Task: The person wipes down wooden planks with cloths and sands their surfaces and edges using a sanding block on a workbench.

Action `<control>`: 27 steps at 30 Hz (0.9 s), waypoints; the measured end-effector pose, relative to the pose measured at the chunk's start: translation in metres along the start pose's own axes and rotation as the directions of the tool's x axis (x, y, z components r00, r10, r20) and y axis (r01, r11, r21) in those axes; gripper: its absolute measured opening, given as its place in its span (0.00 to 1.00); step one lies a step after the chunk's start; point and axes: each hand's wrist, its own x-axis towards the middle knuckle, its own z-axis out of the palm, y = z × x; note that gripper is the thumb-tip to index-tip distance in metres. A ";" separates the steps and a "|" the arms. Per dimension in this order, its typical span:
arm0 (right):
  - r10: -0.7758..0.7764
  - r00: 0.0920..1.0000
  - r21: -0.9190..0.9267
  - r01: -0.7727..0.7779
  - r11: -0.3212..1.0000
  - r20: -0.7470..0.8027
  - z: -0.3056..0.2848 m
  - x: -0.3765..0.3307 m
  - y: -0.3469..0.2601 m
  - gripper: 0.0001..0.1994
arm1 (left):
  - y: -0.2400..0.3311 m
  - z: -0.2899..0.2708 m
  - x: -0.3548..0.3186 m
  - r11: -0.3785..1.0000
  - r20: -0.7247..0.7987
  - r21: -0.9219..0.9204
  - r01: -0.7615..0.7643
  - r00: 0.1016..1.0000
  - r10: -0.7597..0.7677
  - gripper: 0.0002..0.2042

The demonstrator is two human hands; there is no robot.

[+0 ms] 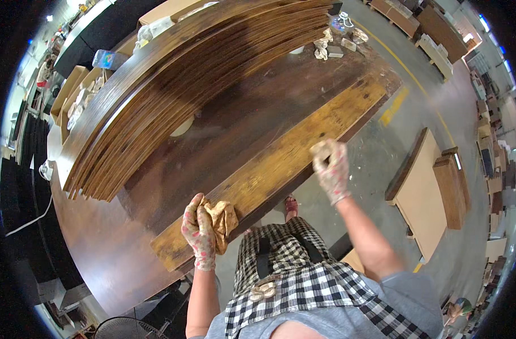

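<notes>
A long yellowish wooden board [280, 164] lies along the near edge of a dark stained workbench [100, 248]. My left hand [199, 233], in a stained patterned glove, grips a crumpled tan rag [223, 220] pressed on the board near its near end. My right hand [331, 168], gloved the same way, is closed on a small tan pad [321, 150] at the board's edge further along. A checked apron covers my front below.
A fanned stack of dark stained boards [179, 85] fills the bench's far side. Rags and small items [331, 42] sit at the far end. Cartons [71, 96] stand on the left, wooden panels [427, 192] on the concrete floor at right, a fan [128, 329] below.
</notes>
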 end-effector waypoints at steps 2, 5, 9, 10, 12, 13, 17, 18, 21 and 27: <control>-0.429 0.889 -0.033 0.439 0.898 0.160 0.008 -0.022 -0.026 0.07 | -0.006 0.013 0.007 0.977 0.053 0.155 -0.147 0.989 0.140 0.13; -0.530 0.818 0.552 0.343 0.760 0.221 0.015 -0.074 -0.093 0.15 | -0.011 0.019 0.012 0.907 0.106 0.338 -0.250 0.968 0.227 0.12; -0.402 0.881 0.511 0.233 0.827 0.249 0.015 -0.070 -0.081 0.25 | -0.002 0.031 0.009 0.856 0.118 0.448 -0.257 0.966 0.229 0.12; -0.375 0.883 0.471 0.213 0.856 0.282 0.015 -0.061 -0.079 0.23 | -0.004 0.030 0.010 0.840 0.117 0.471 -0.269 0.963 0.243 0.12; -0.345 0.885 0.429 0.193 0.882 0.312 0.013 -0.045 -0.069 0.20 | -0.005 0.028 0.011 0.824 0.119 0.494 -0.276 0.961 0.251 0.12; -0.415 0.859 0.357 0.302 0.884 0.301 0.010 -0.037 -0.058 0.16 | -0.005 0.027 0.010 0.809 0.115 0.517 -0.279 0.959 0.258 0.12; -0.198 0.971 0.098 0.187 0.978 0.130 -0.027 0.022 0.022 0.03 | -0.002 0.036 0.009 0.933 0.033 0.337 -0.127 0.992 0.123 0.12; 0.017 0.990 -0.063 -0.009 0.998 0.137 -0.036 0.037 0.040 0.03 | -0.004 0.038 0.011 0.941 0.052 0.316 -0.119 0.993 0.108 0.13; -0.099 0.990 -0.068 0.092 0.993 -0.103 -0.044 0.057 0.051 0.01 | 0.013 0.063 0.018 0.916 0.124 0.357 -0.184 0.981 0.149 0.13; -0.297 0.940 0.299 0.239 0.924 0.168 -0.009 0.012 0.002 0.02 | 0.017 0.121 0.035 0.529 0.371 0.676 -0.514 0.857 0.358 0.12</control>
